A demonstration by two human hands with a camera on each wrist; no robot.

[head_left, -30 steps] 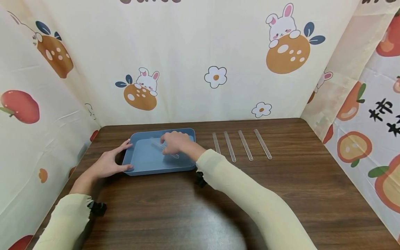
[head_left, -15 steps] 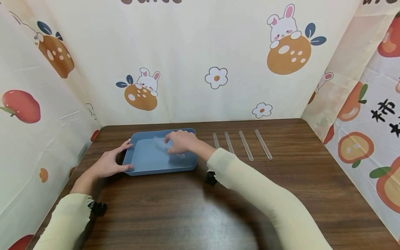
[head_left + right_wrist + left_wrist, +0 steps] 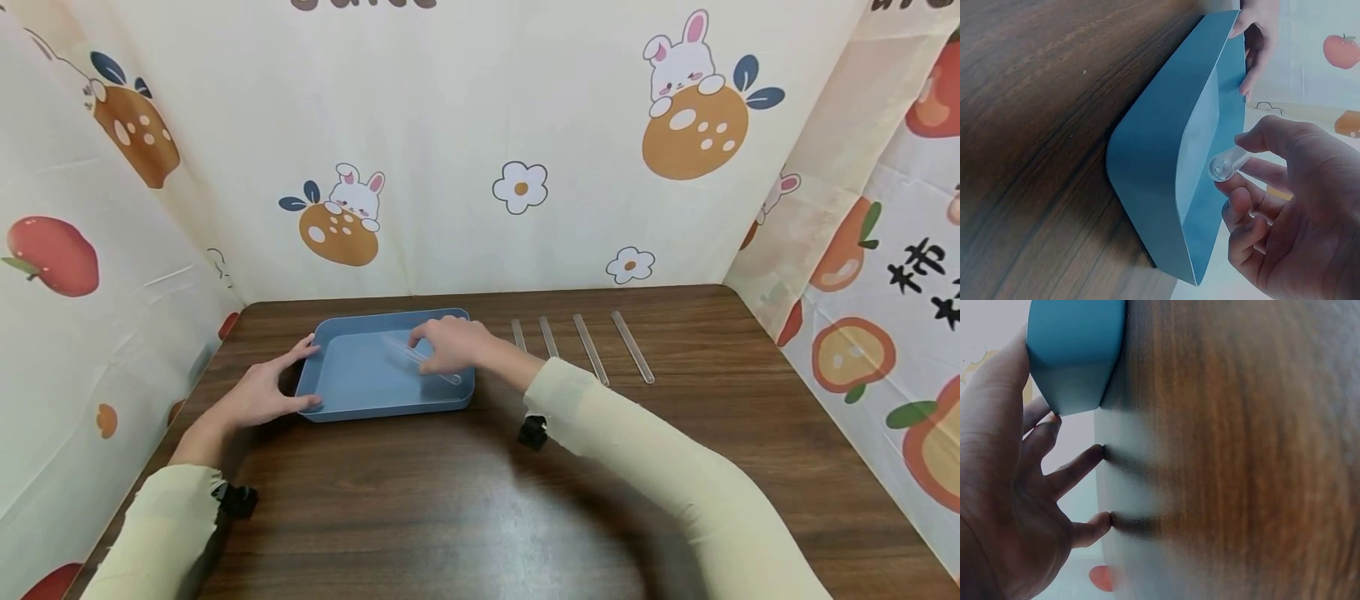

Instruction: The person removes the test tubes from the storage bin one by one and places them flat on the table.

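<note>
A clear test tube [image 3: 449, 378] slants over the blue tray [image 3: 352, 379], pinched between the thumb and fingers of my right hand [image 3: 453, 343]. Its rounded end faces the camera in the right wrist view, where the test tube [image 3: 1221, 169] shows just above the tray's rim. My left hand [image 3: 258, 393] is spread along the tray's left end, with the thumb and a forefinger touching the rim. Seen from the left wrist, two other fingertips of the left hand [image 3: 1035, 506] reach down at the table, apart from the tray's wall.
Several clear tubes, among them a tube [image 3: 633, 348] at the far right, lie in a slanted row on the brown wooden table [image 3: 420, 500]. My right forearm covers the lower ends of some. A printed curtain [image 3: 450, 208] stands behind the table and along both sides.
My right hand has moved to the right and slightly toward me over the tray, carrying the test tube with it. The left hand and the tray have hardly moved.
</note>
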